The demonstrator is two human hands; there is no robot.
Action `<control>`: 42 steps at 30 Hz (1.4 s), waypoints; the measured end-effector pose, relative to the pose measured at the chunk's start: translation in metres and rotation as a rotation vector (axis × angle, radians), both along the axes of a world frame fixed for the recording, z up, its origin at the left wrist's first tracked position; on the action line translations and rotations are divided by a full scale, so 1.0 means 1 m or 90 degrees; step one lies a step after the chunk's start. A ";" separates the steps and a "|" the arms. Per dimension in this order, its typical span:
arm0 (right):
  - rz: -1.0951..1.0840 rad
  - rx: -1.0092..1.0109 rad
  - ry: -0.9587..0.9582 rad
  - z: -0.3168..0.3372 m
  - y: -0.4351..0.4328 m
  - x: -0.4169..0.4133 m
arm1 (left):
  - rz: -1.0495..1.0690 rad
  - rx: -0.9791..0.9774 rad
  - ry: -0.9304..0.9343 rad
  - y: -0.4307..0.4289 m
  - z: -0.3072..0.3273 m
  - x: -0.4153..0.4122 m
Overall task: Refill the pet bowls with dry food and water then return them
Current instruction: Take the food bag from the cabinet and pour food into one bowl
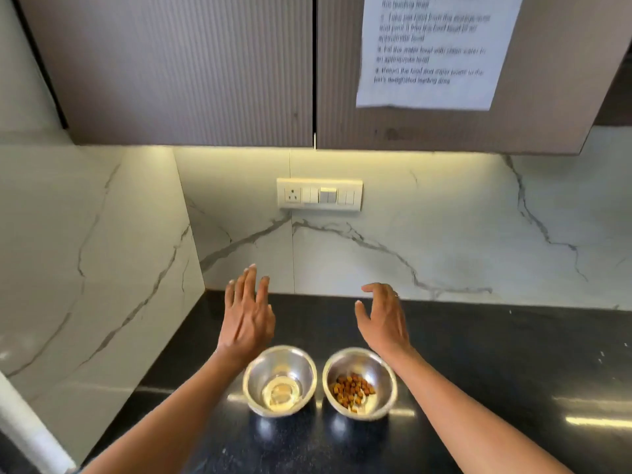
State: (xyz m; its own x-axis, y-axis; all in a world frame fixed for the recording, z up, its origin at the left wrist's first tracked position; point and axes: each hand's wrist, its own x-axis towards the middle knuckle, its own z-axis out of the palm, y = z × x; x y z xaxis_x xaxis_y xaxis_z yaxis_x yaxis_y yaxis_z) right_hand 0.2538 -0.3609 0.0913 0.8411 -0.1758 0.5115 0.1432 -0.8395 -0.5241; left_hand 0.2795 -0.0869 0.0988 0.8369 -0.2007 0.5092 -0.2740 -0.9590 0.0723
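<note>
Two small steel bowls stand side by side on the black counter point(496, 354). The left bowl point(279, 380) holds a little clear water. The right bowl point(359, 384) holds brown dry kibble point(352, 391). My left hand point(247, 313) hovers just beyond the water bowl, palm down, fingers spread, holding nothing. Beyond the food bowl my right hand point(383, 316) is raised with its fingers curved and apart, also holding nothing. Neither hand touches a bowl.
A marble backsplash with a switch and socket plate point(319, 194) rises behind the counter. A marble side wall point(102, 268) closes in the left. Grey wall cabinets point(191, 70) hang overhead, with a printed instruction sheet point(431, 49) taped on the right door.
</note>
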 end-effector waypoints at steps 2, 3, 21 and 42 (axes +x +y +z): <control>0.044 -0.043 -0.114 0.040 0.005 0.008 | -0.048 0.004 -0.092 -0.006 0.039 0.008; 0.067 -0.063 -0.163 0.060 0.007 0.011 | -0.069 0.000 -0.135 -0.008 0.060 0.010; -0.124 -0.628 -0.361 0.277 0.045 0.083 | -0.065 0.098 -0.249 -0.047 0.250 0.063; -0.193 -0.646 -0.686 0.264 0.044 0.019 | -0.093 -0.027 -0.041 -0.048 0.283 0.003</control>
